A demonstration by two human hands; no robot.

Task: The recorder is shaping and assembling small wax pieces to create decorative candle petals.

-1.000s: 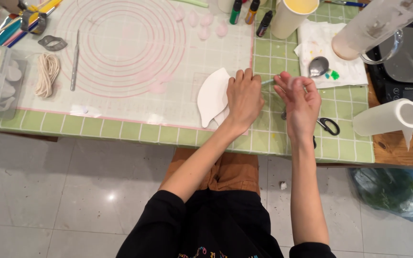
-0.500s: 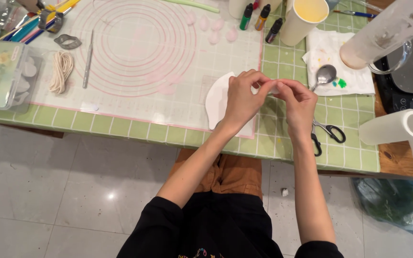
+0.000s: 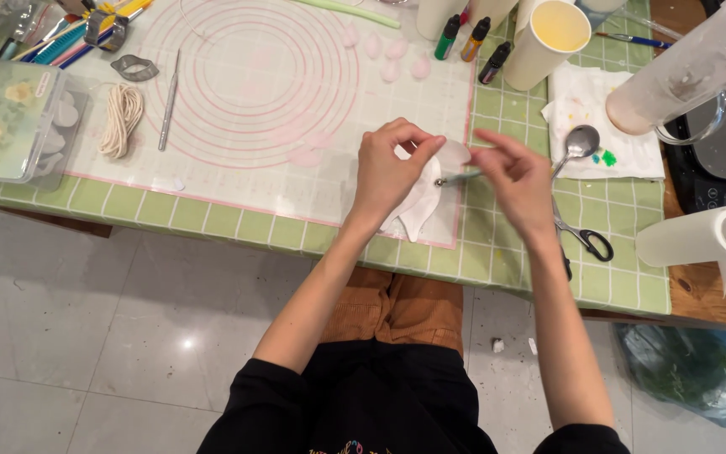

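Hands have come together since a second ago, off the white pad: left hand [image 3: 388, 172] now pinches a pale petal [image 3: 454, 153] while right hand [image 3: 518, 181] grips a thin metal tool [image 3: 457, 178], lying crosswise, tip toward the petal, near the mat's [image 3: 237, 181] front right corner.

Worktop [image 3: 497, 273], green checked cover. Carries: white ringed mat [image 3: 245, 101] left of the left hand [image 3: 388, 172]; scissors [image 3: 586, 240] just right of the right hand [image 3: 518, 181]; spoon [image 3: 580, 143] on paper towel [image 3: 623, 126] beyond; yellow cup [image 3: 548, 42]; clear box [image 3: 10, 122] far left.
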